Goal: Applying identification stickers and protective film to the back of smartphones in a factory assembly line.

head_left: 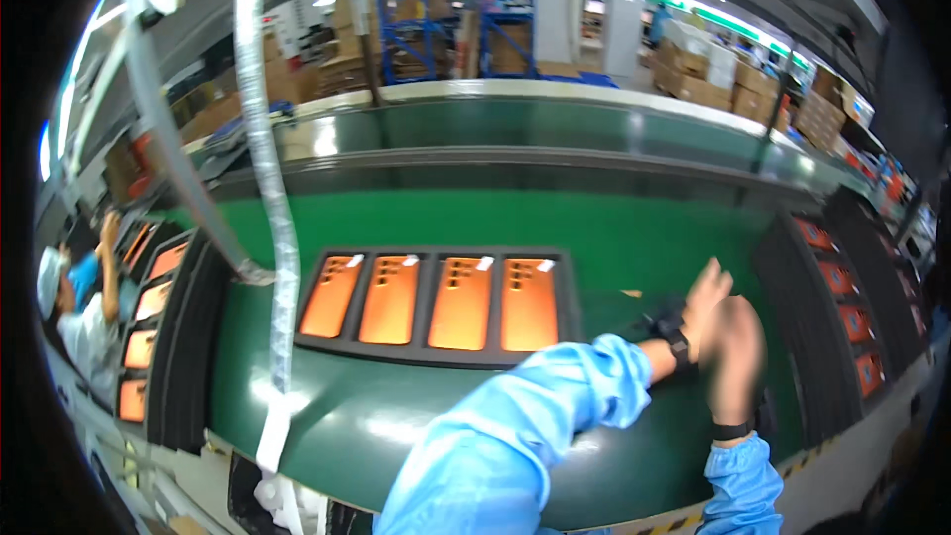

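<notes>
My left hand [705, 309] reaches over the right part of the green belt, fingers stretched out, with nothing visible in it. Close beside it, my right hand [736, 362] is smeared by motion, so its fingers cannot be made out; the two hands overlap in view. Both forearms wear light blue sleeves, with dark bands at the wrists. A dark object [662, 323] lies partly hidden behind my left wrist. Left of my hands, a black tray [436, 355] holds several orange phone back covers [460, 305] in a row, each with camera holes and a small white tab.
Stacked black trays [807, 337] with orange covers stand at the right edge. Another stack [183, 357] stands at the left, near a person [94, 327]. A silvery wrapped tube [265, 139] hangs in front of the belt [367, 416]. Cardboard boxes [703, 69] are behind.
</notes>
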The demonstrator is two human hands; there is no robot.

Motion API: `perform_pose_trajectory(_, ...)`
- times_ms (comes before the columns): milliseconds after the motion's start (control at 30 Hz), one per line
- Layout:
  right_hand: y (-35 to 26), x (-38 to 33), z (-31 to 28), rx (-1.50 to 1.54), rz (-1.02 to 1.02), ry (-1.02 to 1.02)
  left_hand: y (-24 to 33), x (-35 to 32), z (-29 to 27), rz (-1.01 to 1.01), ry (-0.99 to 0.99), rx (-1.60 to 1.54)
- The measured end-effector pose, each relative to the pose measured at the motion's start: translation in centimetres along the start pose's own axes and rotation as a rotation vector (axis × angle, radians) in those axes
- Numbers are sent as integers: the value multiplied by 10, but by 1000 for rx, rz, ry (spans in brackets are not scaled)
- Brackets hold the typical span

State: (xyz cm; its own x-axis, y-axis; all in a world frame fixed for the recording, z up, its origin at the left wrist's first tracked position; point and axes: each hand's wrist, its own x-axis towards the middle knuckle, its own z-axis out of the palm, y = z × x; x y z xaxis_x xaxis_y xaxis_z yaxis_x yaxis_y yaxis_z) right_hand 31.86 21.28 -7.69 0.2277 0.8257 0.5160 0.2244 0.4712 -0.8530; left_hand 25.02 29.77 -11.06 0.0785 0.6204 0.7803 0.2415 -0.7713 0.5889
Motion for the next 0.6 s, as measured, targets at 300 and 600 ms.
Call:
perform_pose_trajectory(300, 68, -37, 155, -124, 200, -397, -35, -56, -422, -639, 265, 1103)
perform_pose_trajectory(600, 61, -47, 144, -150, 169, -366, 6, -205, -542, -942, 320, 1002)
